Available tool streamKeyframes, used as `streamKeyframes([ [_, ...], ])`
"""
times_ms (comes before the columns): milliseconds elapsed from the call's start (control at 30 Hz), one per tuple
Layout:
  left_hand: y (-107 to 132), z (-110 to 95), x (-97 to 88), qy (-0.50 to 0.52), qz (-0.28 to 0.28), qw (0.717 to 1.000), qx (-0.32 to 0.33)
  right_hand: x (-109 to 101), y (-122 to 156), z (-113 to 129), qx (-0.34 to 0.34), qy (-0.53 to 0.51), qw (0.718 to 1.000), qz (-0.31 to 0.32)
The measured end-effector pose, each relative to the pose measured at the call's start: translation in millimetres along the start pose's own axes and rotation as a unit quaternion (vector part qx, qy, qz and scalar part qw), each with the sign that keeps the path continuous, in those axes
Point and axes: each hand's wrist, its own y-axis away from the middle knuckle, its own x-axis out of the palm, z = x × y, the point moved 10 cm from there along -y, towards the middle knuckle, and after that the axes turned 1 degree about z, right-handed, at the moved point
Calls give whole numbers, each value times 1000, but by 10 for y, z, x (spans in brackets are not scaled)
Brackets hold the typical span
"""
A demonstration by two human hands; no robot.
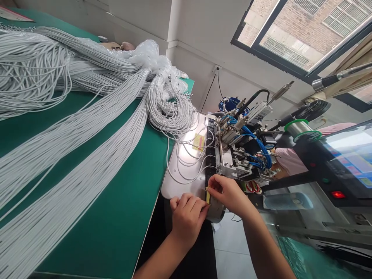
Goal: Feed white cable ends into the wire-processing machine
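My left hand (pixel 188 217) is closed, with thumb and fingertips pinched together at the near end of the machine's dark track (pixel 209 164). Just beyond it, my right hand (pixel 227 193) also pinches at the track. A small yellow piece (pixel 208 197) shows between the two hands; I cannot tell whether it is held or part of the track. Whatever is in the fingertips is too small or hidden to name. Several white cables (pixel 186 182) loop from the track over the machine's white plate (pixel 170 190). A yellow label with a red arrow (pixel 198 142) sticks to that plate.
Long bundles of white cable (pixel 95 174) lie across the green table (pixel 116 232) at left. The machine's metal head (pixel 232 147) with blue tubes stands beyond my right hand. A wire spool (pixel 299 130), a lit screen (pixel 353 155) and a person in pink (pixel 290 161) are at right.
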Motion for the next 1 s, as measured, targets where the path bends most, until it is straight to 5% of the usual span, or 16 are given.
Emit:
streamKeyframes([
  [1000, -28, -40, -19, 3, 4, 1000, 19, 36, 20, -43, 3, 17, 1000, 4],
])
